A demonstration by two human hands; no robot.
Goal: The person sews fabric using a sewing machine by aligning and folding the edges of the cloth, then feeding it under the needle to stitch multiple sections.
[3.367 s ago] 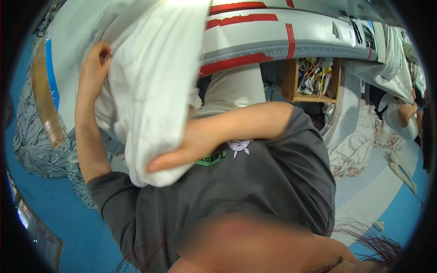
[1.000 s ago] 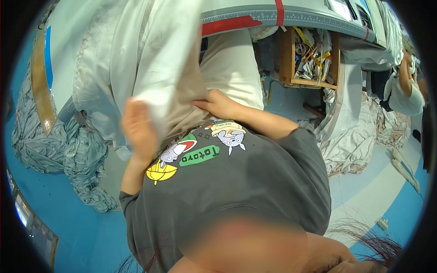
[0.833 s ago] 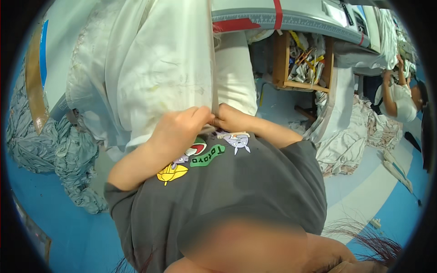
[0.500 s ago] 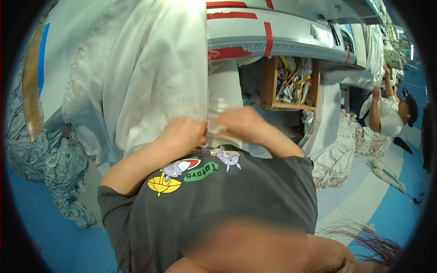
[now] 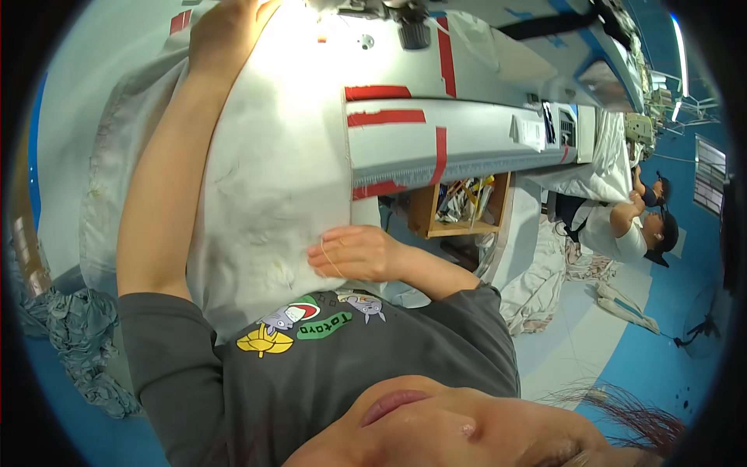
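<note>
A wide piece of white cloth [image 5: 264, 179] runs from my lap up over a pale work table [image 5: 498, 128], under a bright light. My left hand [image 5: 226, 35] reaches far forward along the cloth's left side to the top edge of the picture. Its fingertips are cut off there and washed out by glare. Close to my body, my right hand [image 5: 358, 253] lies on the cloth near its right edge, fingers stretched and side by side. A thin pale thread [image 5: 331, 261] loops over those fingers. Dark and metal parts of a machine [image 5: 412, 27] stand beyond the cloth.
Red tape strips [image 5: 387, 117] and a ruler scale [image 5: 397, 177] mark the table. Below its edge, a wooden drawer [image 5: 465, 229] holds tools. Heaped cloth [image 5: 85, 327] lies left, more pale cloth [image 5: 537, 280] right. Two people [image 5: 622, 233] work at the right.
My left hand has gone from beside my right hand at my waist to far forward. My right hand has moved slightly left and flattened onto the cloth. The table and machine show more.
</note>
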